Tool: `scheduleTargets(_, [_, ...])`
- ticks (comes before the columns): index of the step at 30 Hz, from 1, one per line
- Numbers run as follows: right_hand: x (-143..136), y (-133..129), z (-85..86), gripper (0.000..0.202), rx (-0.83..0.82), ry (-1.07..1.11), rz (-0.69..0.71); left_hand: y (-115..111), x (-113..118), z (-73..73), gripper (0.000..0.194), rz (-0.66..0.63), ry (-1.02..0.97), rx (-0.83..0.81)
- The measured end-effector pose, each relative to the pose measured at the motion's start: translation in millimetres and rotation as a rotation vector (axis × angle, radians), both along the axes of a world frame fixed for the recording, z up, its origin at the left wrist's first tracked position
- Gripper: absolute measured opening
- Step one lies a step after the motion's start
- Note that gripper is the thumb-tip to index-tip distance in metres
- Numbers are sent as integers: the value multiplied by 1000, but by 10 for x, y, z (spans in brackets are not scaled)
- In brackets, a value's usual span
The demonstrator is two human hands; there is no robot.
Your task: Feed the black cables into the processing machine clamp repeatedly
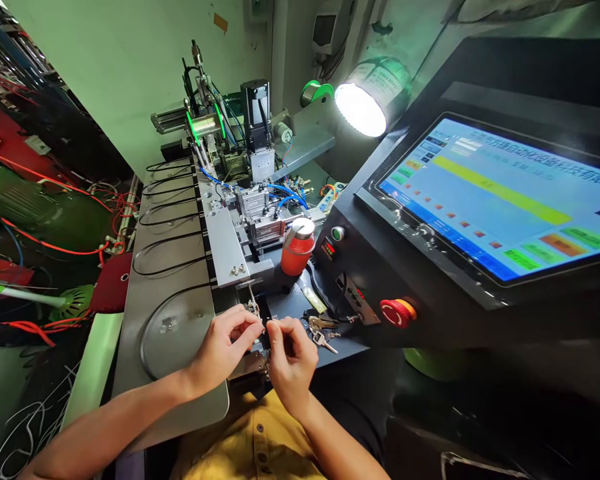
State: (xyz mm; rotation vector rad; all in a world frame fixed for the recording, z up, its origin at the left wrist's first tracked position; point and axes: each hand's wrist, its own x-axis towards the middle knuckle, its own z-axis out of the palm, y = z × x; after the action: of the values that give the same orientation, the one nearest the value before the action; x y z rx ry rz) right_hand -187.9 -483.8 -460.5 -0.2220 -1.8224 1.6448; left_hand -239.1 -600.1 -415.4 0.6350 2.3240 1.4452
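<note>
My left hand (pixel 230 343) and my right hand (pixel 294 360) meet close together over the near end of a metal machine track (pixel 225 243). Thumb and forefinger are pinched on each hand. Whatever sits between the fingertips is too small to make out. Small metal fittings of the machine lie just under and behind the fingers, partly hidden by them. Black cables (pixel 167 272) lie in loops across the grey metal plate (pixel 190 360) beneath my left forearm, their ends reaching the track.
Right of my hands lie a bunch of keys (pixel 323 327) and a red jar (pixel 297 248) with a pale lid. A control panel with a lit touchscreen (pixel 505 193) and red emergency stop button (pixel 398 312) stands at right. A bright lamp (pixel 363 110) hangs above; a wire spool (pixel 205 125) sits behind.
</note>
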Motion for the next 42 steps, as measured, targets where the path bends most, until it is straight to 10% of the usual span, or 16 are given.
scheduleTargets(11, [-9, 444, -136, 26, -19, -281, 26, -140, -325, -177, 25, -1, 288, -408])
scheduleTargets(23, [-36, 447, -216, 28, 14, -333, 81, -118, -319, -182, 23, 40, 271, -456])
scheduleTargets(35, [-500, 343, -300, 32, 129, -300, 508, -46, -316, -166, 20, 24, 370, -510])
scheduleTargets(42, [-537, 257, -432, 30, -5, -218, 508, -138, -262, -263, 17, 11, 719, -519])
